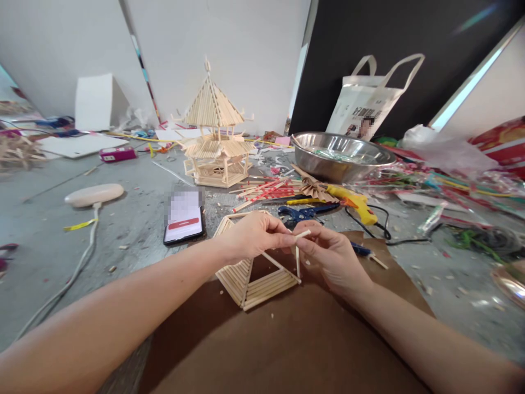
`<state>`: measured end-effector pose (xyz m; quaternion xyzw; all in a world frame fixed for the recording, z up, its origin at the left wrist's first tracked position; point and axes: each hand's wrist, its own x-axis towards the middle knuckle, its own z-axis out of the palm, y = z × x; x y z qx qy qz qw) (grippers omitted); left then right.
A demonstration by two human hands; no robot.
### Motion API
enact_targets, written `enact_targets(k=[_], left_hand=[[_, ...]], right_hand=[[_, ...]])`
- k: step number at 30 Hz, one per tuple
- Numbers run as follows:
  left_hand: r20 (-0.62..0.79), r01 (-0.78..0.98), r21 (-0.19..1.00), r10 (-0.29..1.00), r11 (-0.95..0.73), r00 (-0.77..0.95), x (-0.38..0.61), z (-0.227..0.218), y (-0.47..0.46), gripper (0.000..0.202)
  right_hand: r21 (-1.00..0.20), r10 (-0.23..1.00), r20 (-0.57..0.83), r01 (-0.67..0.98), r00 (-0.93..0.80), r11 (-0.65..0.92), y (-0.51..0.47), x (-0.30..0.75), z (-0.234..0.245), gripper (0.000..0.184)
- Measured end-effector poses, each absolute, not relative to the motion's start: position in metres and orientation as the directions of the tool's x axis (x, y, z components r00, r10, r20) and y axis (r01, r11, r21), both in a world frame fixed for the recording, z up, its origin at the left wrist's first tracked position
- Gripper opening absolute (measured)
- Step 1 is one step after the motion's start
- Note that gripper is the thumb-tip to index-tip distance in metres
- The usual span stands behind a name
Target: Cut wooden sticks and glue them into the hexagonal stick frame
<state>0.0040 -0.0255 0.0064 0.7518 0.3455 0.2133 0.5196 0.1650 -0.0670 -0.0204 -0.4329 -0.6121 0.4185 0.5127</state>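
Note:
Between the fingertips of my right hand [330, 251] is a short thin wooden stick [302, 234], tilted up to the right. My left hand [258, 236] comes in from the other side, thumb and fingers pinched at the stick's left end; both hands are closed and nearly touching. Under them lies a partly filled frame of wooden sticks [268, 288], with rows of sticks on its left and front panels and an opening in the middle. One upright stick of the frame reaches toward my right fingers. Its far right side is hidden by my hands.
Brown paper [287, 345] lies beneath the frame. Behind stand a stick-built pavilion [215, 104], a phone [184, 219] and loose red-marked sticks [266, 190]. To the right are blue pliers [305, 211], a yellow glue gun [356, 203] with its cord, and a steel basin [340, 169].

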Motion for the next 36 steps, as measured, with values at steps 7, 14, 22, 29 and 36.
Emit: enact_targets(k=[7,14,22,29,36], left_hand=[[0.046,0.286,0.929,0.842,-0.233,0.537,0.002,0.002,-0.019,0.023],[0.108,0.287,0.922,0.883,-0.261,0.456,-0.002,-0.011,-0.008,0.027],[0.116,0.269,0.928,0.884,-0.260,0.454,-0.002,-0.012,-0.009,0.022],[0.209,0.286,0.883,0.859,-0.371,0.468,-0.001,-0.007,-0.012,0.020],[0.392,0.282,0.792,0.806,-0.541,0.444,-0.001,-0.011,-0.011,0.017]], right_hand=[[-0.468,0.887,0.438,0.806,-0.145,0.362,-0.039,0.207,-0.010,0.024],[-0.001,0.978,0.130,0.986,-0.164,0.166,-0.026,0.230,-0.021,0.039],[0.172,0.985,0.109,0.979,-0.133,0.113,-0.030,0.223,-0.022,0.032],[0.041,0.942,0.331,0.998,-0.055,0.043,-0.033,0.222,-0.016,0.027],[-0.507,0.905,0.417,0.849,0.089,0.150,-0.039,0.210,-0.004,0.019]])
